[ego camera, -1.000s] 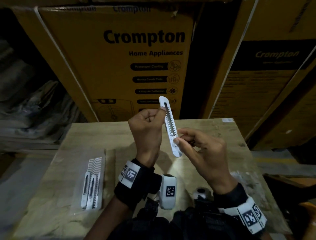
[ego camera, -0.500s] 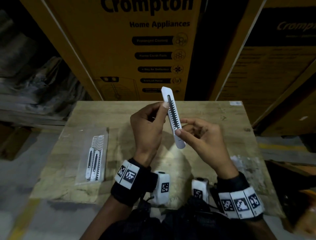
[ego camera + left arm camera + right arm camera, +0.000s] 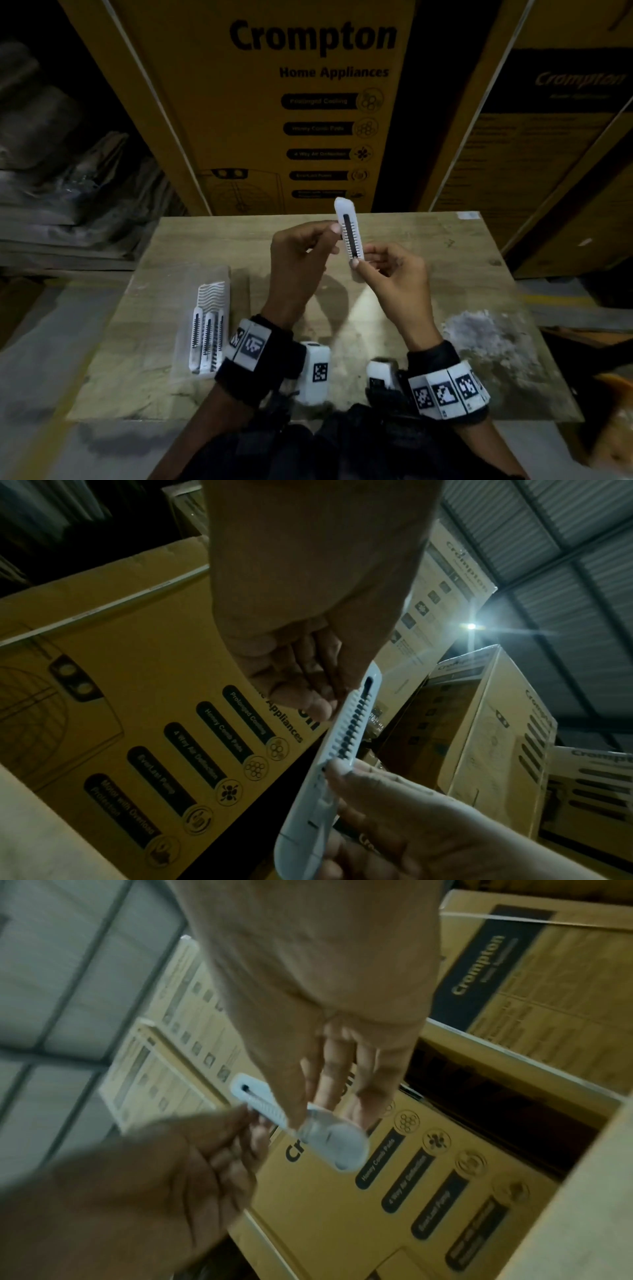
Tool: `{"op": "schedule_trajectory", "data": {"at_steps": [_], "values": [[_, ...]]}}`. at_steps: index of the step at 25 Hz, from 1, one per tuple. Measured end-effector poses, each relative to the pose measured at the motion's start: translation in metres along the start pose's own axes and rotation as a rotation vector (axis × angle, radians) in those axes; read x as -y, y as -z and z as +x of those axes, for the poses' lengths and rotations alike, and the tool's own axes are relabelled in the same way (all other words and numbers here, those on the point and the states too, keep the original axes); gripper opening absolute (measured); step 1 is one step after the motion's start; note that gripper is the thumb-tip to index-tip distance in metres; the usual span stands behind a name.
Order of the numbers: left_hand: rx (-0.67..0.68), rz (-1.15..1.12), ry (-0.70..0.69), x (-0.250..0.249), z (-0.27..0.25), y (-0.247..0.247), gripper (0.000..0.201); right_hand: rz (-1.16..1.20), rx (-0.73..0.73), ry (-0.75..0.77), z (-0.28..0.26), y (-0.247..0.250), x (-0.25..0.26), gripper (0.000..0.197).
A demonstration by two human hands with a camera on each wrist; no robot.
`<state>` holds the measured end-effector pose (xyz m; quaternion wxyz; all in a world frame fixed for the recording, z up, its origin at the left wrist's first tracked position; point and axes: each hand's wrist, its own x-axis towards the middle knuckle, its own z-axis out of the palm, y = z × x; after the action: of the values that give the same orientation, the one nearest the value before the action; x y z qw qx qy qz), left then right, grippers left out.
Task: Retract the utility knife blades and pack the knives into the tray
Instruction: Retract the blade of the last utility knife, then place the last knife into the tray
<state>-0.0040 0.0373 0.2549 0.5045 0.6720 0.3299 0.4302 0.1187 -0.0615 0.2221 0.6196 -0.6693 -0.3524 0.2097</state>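
A worn wooden bench stood on a grey concrete floor, with a pale dusty patch near its right edge. Behind its far edge rose tall yellow cartons printed "Crompton Home Appliances" — stacked high. Left of them lay dim grey bundles. Overhead ran a corrugated roof, lit by one bright lamp.

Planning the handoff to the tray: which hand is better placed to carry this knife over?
Probably left: the left hand already pinches the white plastic utility knife, and the clear tray lies on its side.
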Motion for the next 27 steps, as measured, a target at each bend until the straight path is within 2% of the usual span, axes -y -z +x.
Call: {"op": "schedule_trajectory", "data": {"at_steps": [2, 4, 7, 10, 11, 14, 16, 18, 22, 27], "values": [[0.004, -0.002, 0.03, 0.021, 0.006, 0.026, 0.011, 0.122, 0.094, -0.182, -0.008, -0.023, -0.005, 0.017], [-0.017, 0.104, 0.055, 0.052, 0.007, 0.061, 0.014, 0.188, 0.157, -0.358, -0.021, -0.051, -0.018, 0.018], [-0.07, 0.246, 0.2, 0.113, -0.005, 0.133, 0.018, 0.159, 0.186, -0.517, -0.042, -0.1, -0.041, 0.019], [-0.122, 0.392, 0.328, 0.165, -0.041, 0.211, 0.034, 0.155, 0.228, -0.627, -0.063, -0.154, -0.065, 0.011], [-0.137, 0.455, 0.377, 0.181, -0.054, 0.234, 0.034, 0.128, 0.244, -0.648, -0.067, -0.174, -0.071, 0.008], [-0.187, 0.619, 0.546, 0.218, -0.085, 0.277, 0.024, 0.032, 0.291, -0.662, -0.073, -0.227, -0.087, 0.01], [-0.185, 0.631, 0.635, 0.237, -0.096, 0.289, 0.029, -0.103, 0.353, -0.645, -0.071, -0.258, -0.096, 0.009], [-0.144, 0.615, 0.671, 0.248, -0.103, 0.289, 0.035, -0.248, 0.425, -0.648, -0.07, -0.28, -0.106, 0.018], [-0.083, 0.562, 0.673, 0.262, -0.109, 0.285, 0.039, -0.434, 0.507, -0.608, -0.073, -0.312, -0.126, 0.021], [-0.056, 0.558, 0.607, 0.269, -0.107, 0.281, 0.038, -0.751, 0.644, -0.432, -0.069, -0.331, -0.14, 0.024]]}}
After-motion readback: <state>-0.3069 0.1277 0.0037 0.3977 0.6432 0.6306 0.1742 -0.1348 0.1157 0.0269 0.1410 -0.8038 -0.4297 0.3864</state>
